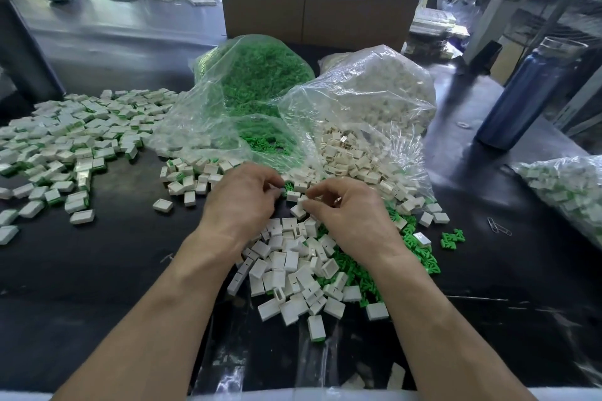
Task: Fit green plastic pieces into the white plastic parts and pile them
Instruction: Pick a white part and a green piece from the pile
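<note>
My left hand (242, 197) and my right hand (350, 210) meet over the middle of the black table (114, 270). The right hand pinches a small white plastic part (303, 201) between thumb and fingertips. The left hand's fingers are curled round something small at its fingertips; what it is I cannot make out. Below the hands lies a heap of loose white parts (293, 267), with loose green pieces (420, 254) at its right. A clear bag of green pieces (257, 78) and a clear bag of white parts (368, 98) lie open behind the hands.
A wide pile of fitted white-and-green parts (75, 133) covers the table's left. Another bag of fitted parts (566, 192) lies at the right edge. A blue bottle (527, 91) stands at right, a cardboard box (319, 0) behind the bags, paper clips (498, 227) near the right.
</note>
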`<state>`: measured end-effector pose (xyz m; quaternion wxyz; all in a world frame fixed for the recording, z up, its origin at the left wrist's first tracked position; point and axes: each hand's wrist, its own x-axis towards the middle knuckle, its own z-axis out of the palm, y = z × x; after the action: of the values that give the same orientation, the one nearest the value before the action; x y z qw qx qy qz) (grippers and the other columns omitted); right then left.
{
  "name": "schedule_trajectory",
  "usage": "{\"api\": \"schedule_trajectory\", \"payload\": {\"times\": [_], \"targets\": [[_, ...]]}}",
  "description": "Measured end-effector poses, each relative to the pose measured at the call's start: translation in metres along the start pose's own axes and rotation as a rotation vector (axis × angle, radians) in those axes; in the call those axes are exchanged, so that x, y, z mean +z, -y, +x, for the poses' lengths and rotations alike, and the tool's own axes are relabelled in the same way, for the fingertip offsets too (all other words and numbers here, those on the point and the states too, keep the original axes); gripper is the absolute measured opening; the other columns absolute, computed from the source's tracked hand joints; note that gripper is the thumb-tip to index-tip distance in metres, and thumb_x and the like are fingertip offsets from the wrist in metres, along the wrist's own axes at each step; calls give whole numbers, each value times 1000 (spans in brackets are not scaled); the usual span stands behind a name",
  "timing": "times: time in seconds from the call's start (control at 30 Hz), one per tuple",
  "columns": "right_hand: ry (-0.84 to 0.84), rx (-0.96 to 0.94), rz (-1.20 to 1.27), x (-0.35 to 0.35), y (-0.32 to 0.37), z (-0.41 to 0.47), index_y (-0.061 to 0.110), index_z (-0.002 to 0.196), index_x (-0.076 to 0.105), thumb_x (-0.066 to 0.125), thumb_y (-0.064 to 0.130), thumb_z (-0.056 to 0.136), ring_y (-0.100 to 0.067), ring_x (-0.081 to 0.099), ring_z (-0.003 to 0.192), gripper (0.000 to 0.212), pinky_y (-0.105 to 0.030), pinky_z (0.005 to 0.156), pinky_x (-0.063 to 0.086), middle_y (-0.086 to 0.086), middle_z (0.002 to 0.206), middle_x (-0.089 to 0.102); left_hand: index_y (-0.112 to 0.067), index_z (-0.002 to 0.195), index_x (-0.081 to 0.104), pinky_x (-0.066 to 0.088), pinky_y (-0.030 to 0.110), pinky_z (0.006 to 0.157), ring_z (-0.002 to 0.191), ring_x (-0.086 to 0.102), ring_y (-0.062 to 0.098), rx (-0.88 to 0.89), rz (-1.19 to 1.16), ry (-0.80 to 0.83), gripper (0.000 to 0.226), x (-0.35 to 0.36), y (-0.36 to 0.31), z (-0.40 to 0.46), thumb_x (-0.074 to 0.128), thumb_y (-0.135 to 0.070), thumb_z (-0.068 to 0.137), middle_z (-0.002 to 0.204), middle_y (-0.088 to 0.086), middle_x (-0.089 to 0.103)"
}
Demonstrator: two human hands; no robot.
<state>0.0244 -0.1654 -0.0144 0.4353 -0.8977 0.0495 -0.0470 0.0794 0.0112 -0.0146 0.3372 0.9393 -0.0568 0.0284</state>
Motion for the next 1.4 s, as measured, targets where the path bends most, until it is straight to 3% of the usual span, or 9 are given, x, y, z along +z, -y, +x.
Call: {"api": "schedule_trajectory", "payload": {"times": [0.2, 0.43, 0.57, 0.7, 1.0, 1.13, 1.2, 1.3, 1.4], "targets": [[-40, 4, -55, 2, -1, 2, 33, 104, 76, 74, 34, 98, -9, 64, 96, 6, -43, 94, 57, 15, 101, 66, -35, 98, 78, 51, 35, 88, 97, 59, 14, 60, 92, 42, 9, 4, -3, 2, 77, -41, 92, 101, -10, 63], [-107, -12, -17, 3, -2, 2, 30, 102, 77, 71, 31, 100, -2, 63, 91, 6, -36, 90, 58, 17, 95, 66, -30, 88, 76, 56, 33, 86, 91, 66, 11, 39, 103, 54, 12, 3, -9, 0, 78, -42, 90, 92, -13, 71], [-131, -60, 147, 3, -2, 1, 32, 105, 77, 73, 30, 100, 4, 65, 88, 6, -17, 81, 54, 18, 92, 69, -26, 85, 74, 59, 31, 75, 77, 72, 8, -3, -177, 63, 12, -1, -7, -4, 76, -34, 93, 77, -9, 76], [-71, -114, 301, 3, 2, 0, 33, 113, 75, 74, 30, 99, 2, 68, 95, 15, -16, 83, 58, 15, 101, 73, -16, 91, 78, 64, 33, 71, 75, 77, 18, -45, -586, 127, 14, -3, -13, -9, 75, -29, 96, 80, 2, 79], [-144, -207, 313, 7, 6, -2, 27, 104, 75, 80, 19, 94, -2, 70, 86, 13, -15, 75, 56, 11, 91, 75, -13, 83, 81, 61, 60, 87, 60, 66, 11, -67, -790, 165, 23, -2, -17, -12, 78, -35, 90, 66, -2, 73], [-174, -106, 408, 5, 3, 0, 27, 102, 72, 76, 24, 97, -3, 70, 82, 6, -21, 73, 58, 8, 91, 73, -24, 93, 81, 64, 40, 77, 76, 74, 15, 71, -592, 125, 9, -2, -10, -10, 74, -28, 97, 81, -5, 77], [-222, -56, 448, 2, 2, 2, 25, 102, 72, 74, 22, 99, -9, 71, 80, 4, -30, 73, 62, 5, 90, 73, -32, 98, 80, 61, 27, 79, 83, 70, 2, 156, -394, 119, 15, 0, -5, -8, 73, -19, 98, 88, -16, 74], [-249, -8, 478, -1, 2, 3, 21, 104, 72, 72, 20, 100, -19, 70, 79, 3, -42, 76, 64, -2, 91, 73, -40, 107, 77, 53, 28, 96, 102, 61, 0, 208, -179, 188, 25, 4, -1, -5, 69, -17, 100, 109, -23, 62], [-240, 5, 503, -2, 3, 2, 20, 103, 72, 72, 18, 101, -19, 68, 77, 4, -35, 69, 63, -5, 92, 73, -44, 111, 75, 52, 26, 90, 102, 56, -2, 213, -86, 248, 23, 7, -3, -3, 67, -25, 101, 107, -24, 55]]}}
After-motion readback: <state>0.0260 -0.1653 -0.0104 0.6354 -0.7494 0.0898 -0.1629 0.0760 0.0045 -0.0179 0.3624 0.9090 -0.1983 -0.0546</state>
